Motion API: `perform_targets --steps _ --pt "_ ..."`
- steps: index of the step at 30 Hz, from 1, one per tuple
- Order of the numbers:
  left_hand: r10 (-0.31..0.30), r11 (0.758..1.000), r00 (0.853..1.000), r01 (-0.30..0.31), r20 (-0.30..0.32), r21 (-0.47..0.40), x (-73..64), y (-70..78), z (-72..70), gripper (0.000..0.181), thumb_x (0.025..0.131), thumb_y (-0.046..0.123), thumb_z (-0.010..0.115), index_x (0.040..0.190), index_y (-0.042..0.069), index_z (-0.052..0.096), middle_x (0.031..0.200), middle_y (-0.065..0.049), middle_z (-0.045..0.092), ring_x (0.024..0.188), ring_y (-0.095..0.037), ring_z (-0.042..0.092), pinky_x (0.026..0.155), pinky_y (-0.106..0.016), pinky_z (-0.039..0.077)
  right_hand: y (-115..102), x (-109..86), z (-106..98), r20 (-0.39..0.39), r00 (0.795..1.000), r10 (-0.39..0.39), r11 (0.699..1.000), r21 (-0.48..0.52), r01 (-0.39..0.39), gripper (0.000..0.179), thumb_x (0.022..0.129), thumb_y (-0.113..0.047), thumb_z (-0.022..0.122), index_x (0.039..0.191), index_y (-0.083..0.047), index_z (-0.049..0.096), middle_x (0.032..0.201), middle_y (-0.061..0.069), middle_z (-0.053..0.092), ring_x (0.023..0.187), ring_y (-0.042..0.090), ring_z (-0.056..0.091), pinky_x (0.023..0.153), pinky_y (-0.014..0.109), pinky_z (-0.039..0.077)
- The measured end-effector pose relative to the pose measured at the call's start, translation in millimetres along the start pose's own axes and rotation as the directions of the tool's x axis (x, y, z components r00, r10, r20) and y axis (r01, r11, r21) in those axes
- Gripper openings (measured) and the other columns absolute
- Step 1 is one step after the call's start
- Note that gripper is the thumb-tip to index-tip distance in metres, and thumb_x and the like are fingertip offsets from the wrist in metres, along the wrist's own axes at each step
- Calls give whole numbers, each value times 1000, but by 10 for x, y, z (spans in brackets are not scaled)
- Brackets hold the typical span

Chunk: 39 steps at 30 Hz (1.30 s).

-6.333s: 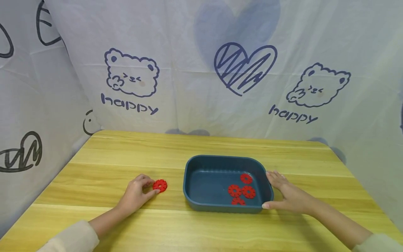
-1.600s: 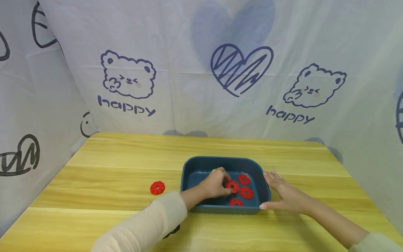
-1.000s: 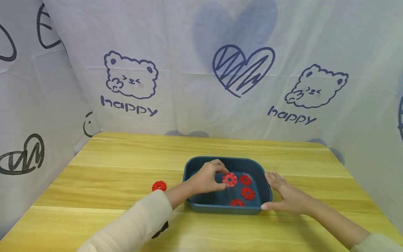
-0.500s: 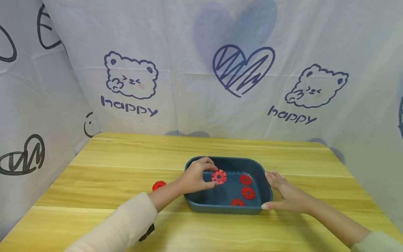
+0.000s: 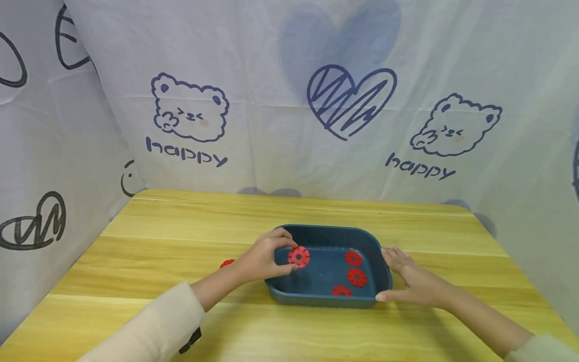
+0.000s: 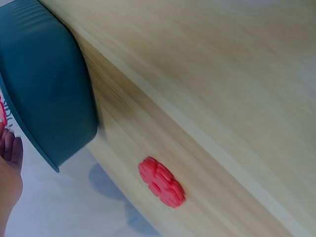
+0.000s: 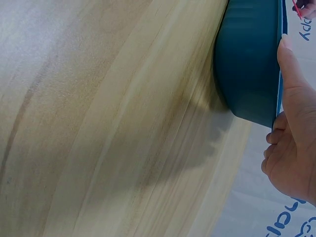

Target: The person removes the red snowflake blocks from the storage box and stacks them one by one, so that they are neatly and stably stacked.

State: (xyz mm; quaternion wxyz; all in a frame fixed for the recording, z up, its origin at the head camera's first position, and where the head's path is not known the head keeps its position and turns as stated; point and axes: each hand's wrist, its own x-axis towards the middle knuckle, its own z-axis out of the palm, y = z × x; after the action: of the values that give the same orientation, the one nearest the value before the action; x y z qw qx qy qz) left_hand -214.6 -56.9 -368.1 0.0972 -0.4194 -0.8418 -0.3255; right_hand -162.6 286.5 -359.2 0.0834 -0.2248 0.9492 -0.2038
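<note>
In the head view my left hand [image 5: 261, 257] pinches a red notched plastic disc [image 5: 299, 257] between thumb and fingers, over the left half of a dark blue rectangular bin [image 5: 327, 301]. Three similar red discs [image 5: 357, 277] lie at the bin's right end. My right hand [image 5: 413, 281] rests against the bin's right end, its thumb at the front corner and fingers along the rim. On the table to the left, my left forearm partly covers another red piece [image 5: 227, 263]; in the left wrist view this red piece [image 6: 161, 182] has a thick, layered edge.
The bin stands on a light wood table [image 5: 181, 221]. White cloth [image 5: 267, 120] printed with bears and hearts hangs behind it and along the sides. A black strap end [image 5: 190, 341] shows beneath the left sleeve.
My left hand has taken a disc from the group in the bin, lifted it and carried it left. Earlier it was at the red piece on the table. My right hand stays put.
</note>
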Motion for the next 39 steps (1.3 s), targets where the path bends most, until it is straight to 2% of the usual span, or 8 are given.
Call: perform_targets --steps 6,15,22,32,39 --pt "-1 1000 1000 2 -25 22 -107 -41 -78 32 75 18 76 100 0 67 102 -8 59 93 -18 57 79 -32 53 7 2 4 -1 1000 -2 1000 0 2 102 75 -48 71 140 14 24 147 33 21 134 55 11 102 68 18" --pt "-2 1000 993 5 -115 28 -313 -162 -189 31 71 13 78 97 0 68 97 -7 61 89 -19 59 77 -32 54 6 -5 19 -17 1000 -10 1000 -16 10 100 75 -47 71 140 13 25 146 33 23 133 56 13 102 68 19" --pt "-59 998 983 63 -175 20 -566 -304 -272 33 67 11 81 94 -2 69 94 -6 61 84 -23 61 71 -34 54 3 -3 11 -15 1000 -10 1000 -17 9 101 75 -48 71 140 13 24 146 33 22 133 56 13 102 69 19" --pt "-181 980 975 190 -127 57 -822 -438 -319 31 68 9 80 95 -2 68 96 -5 61 86 -21 61 77 -36 55 7 -8 2 -17 1000 -13 1000 -19 12 100 75 -48 71 139 14 25 146 33 23 133 55 12 103 68 18" --pt "-221 972 970 228 -104 61 -908 -499 -364 29 70 6 78 95 -2 68 96 -5 60 89 -25 63 78 -38 55 13 -8 3 -12 1000 -14 1000 -22 14 100 75 -48 71 140 14 25 146 33 22 133 56 12 102 68 18"
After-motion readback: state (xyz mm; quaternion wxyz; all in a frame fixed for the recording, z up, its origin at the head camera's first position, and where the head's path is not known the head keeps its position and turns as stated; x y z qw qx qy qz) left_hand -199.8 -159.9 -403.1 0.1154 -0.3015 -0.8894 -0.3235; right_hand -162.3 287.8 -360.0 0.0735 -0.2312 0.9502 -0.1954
